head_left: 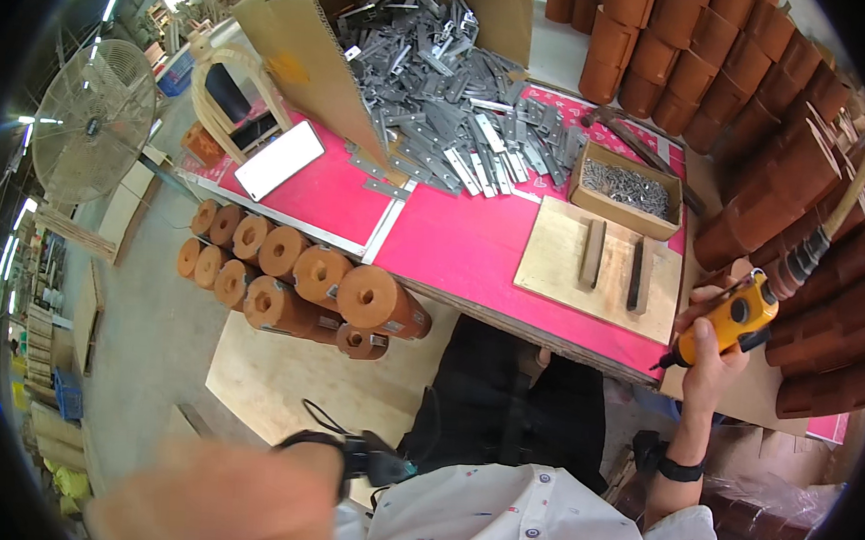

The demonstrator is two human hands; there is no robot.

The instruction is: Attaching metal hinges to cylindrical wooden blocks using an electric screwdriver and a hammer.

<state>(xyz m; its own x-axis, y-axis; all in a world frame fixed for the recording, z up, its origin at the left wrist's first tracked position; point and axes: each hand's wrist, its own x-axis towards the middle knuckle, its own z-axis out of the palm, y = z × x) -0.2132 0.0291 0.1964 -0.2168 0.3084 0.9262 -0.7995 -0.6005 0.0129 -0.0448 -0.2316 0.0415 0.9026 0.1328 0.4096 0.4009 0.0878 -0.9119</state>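
Note:
My right hand [707,368] is closed around a yellow and black power screwdriver [752,304], past the right front corner of the pink table. Its thin dark tip points left, close to the table's edge, and a thick hose or cable [831,232] runs up from its rear. Low on the left, my left hand [215,498] is raised close to the camera and smeared by motion, so its fingers cannot be made out. Left of the screwdriver, a pale wooden board [561,252] with two upright strips, one light [593,254] and one dark [639,276], lies on the table.
A cardboard box [307,58] spills flat metal plates [441,104] over the pink table [454,237]. Beside them stand a box of screws [623,190], a hammer [635,139] and a white phone [280,160]. Brown cylinders [372,296] line the front; curved brown pieces [659,57] stack right.

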